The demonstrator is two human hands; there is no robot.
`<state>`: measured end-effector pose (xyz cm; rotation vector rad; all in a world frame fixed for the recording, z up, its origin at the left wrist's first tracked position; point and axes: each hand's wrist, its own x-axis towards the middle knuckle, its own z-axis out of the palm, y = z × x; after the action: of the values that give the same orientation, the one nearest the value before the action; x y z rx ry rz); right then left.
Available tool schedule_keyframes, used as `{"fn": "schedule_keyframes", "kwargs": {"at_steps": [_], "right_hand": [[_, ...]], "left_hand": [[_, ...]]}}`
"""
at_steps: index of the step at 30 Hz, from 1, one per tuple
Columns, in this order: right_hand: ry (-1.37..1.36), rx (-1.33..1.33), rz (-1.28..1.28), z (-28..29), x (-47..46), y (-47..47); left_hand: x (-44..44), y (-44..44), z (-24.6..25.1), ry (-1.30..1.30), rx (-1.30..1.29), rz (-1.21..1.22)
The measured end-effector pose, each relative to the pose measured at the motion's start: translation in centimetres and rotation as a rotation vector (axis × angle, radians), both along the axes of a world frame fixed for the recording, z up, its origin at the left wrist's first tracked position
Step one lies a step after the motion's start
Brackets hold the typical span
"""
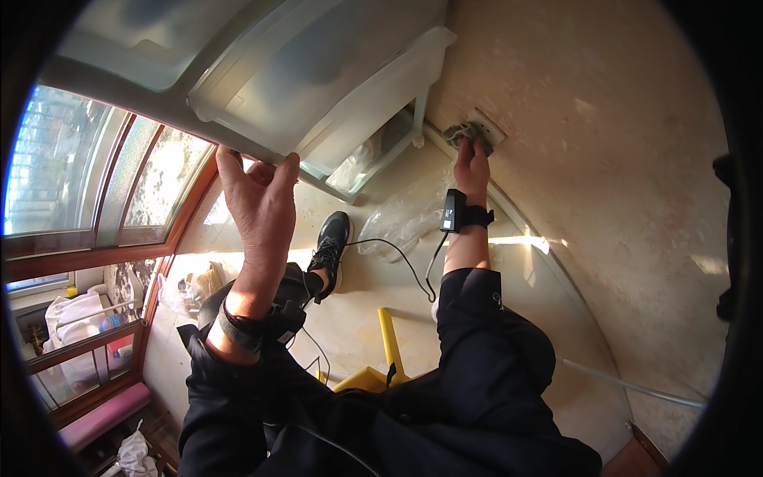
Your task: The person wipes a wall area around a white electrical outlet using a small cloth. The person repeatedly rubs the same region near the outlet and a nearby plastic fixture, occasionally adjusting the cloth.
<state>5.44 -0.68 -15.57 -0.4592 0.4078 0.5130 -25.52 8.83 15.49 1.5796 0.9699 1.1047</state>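
My left hand (256,191) grips the edge of a translucent plastic drawer unit (179,116), its thumb and fingers on the pale frame by a drawer front (250,107). Some of its fingertips are hidden behind that edge. At the wall, my right hand (472,164) holds a crumpled grey cloth (460,133) against the lower part of a white wall socket plate (490,126). The plate's upper part shows past the cloth. A black device (454,210) with a cable is strapped to my right wrist, and a dark strap (238,325) circles my left wrist.
A clear plastic bag (399,223) lies on the floor by the skirting, near my black shoe (331,244). Something yellow (390,343) stands between my legs. Wood-framed glass panels (149,179) are at left, with a bag (191,289) beside them. The black cable (393,250) loops across the floor.
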Motion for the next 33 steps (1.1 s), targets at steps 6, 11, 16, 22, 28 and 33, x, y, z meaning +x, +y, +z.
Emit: {"fn": "schedule_keyframes", "kwargs": {"at_steps": [6, 11, 16, 22, 28, 33], "right_hand": [[-0.172, 0.011, 0.049, 5.0, 0.0, -0.6], [-0.196, -0.219, -0.001, 5.3, -0.2, -0.7], [-0.524, -0.552, 0.051, -2.1, -1.6, -1.5], [-0.041, -0.251, 0.016, -1.3, -0.7, -1.9], [-0.07, -0.27, -0.024, 6.5, -0.8, -0.4], [-0.126, -0.389, -0.05, 7.1, -1.0, -0.2]], "left_hand": [[-0.3, 0.0, 0.2, -0.009, -0.042, -0.04], [-0.3, 0.2, 0.2, -0.036, -0.04, -0.039], [-0.2, 0.1, 0.5, -0.025, -0.064, -0.037], [-0.2, 0.1, 0.5, -0.045, -0.054, -0.052], [-0.2, 0.2, 0.4, -0.032, -0.052, -0.048], [-0.2, 0.1, -0.4, -0.01, 0.003, -0.04]]}}
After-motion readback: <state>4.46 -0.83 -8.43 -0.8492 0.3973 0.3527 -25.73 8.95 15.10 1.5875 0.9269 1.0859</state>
